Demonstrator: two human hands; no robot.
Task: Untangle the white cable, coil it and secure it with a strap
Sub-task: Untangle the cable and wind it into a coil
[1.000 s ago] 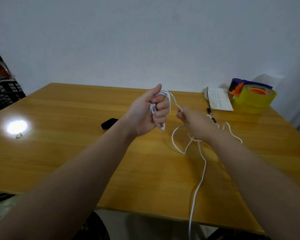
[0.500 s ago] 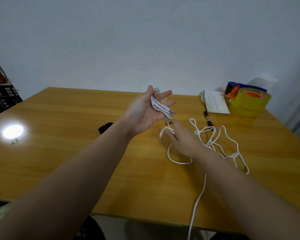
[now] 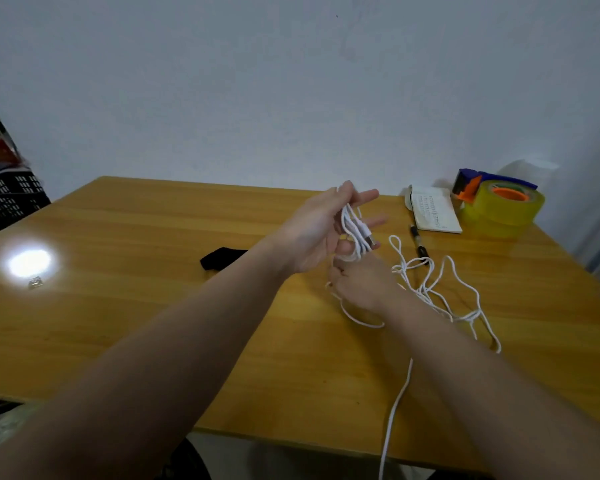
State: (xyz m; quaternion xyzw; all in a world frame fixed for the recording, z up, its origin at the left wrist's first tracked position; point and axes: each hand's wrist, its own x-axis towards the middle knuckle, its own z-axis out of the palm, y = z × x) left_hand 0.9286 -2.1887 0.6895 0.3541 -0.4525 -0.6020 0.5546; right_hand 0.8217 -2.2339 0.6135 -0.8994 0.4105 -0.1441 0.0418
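My left hand (image 3: 314,233) is raised over the wooden table (image 3: 153,306) and holds a small coil of the white cable (image 3: 352,230) across its palm. The upper fingers are straight, the lower ones curl under the loops, and the cable's plug (image 3: 371,242) sticks out to the right. Just below it, my right hand (image 3: 361,287) pinches a strand of the same cable. The loose remainder (image 3: 433,289) lies tangled on the table to the right, and one end hangs over the near edge. A black strap (image 3: 222,258) lies on the table left of my hands.
A black pen (image 3: 418,242), a small notebook (image 3: 433,213) and a yellow tape roll in a blue and orange dispenser (image 3: 499,207) sit at the back right. A black crate (image 3: 9,200) stands beyond the table's left side. A small metal object (image 3: 35,282) lies in a bright glare patch.
My left hand loosened from a fist around the coil to a looser hold. My right hand dropped from beside the coil to just beneath it. More tangled cable now shows on the right.
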